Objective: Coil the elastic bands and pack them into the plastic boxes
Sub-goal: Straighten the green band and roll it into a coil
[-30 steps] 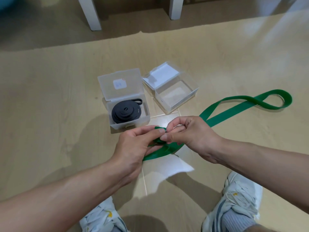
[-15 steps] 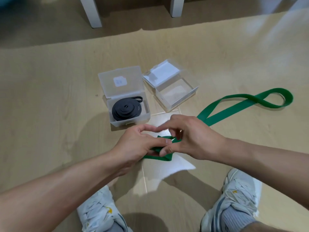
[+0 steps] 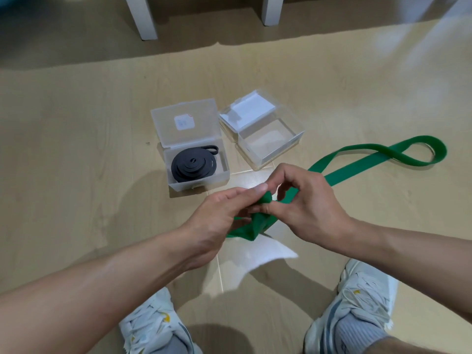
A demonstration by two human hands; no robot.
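Note:
A long green elastic band (image 3: 362, 163) lies on the wooden floor, its far loop at the right. Its near end is folded between my hands. My left hand (image 3: 222, 215) pinches the folded end from the left, and my right hand (image 3: 309, 208) pinches it from the right, thumb and fingers closed on the green fold. A coiled black band (image 3: 194, 166) sits inside the left clear plastic box (image 3: 224, 172), whose lid stands open. The right clear plastic box (image 3: 296, 139) is open with no band in it.
Two white furniture legs (image 3: 143, 19) stand at the far edge of the floor. A white sheet (image 3: 263, 254) lies under my hands. My two white shoes (image 3: 357, 302) are at the bottom of the view.
Both hands have kept folding the green band's near end; the fold now sticks up between the fingertips, and the right hand's fingers have lifted into an arch.

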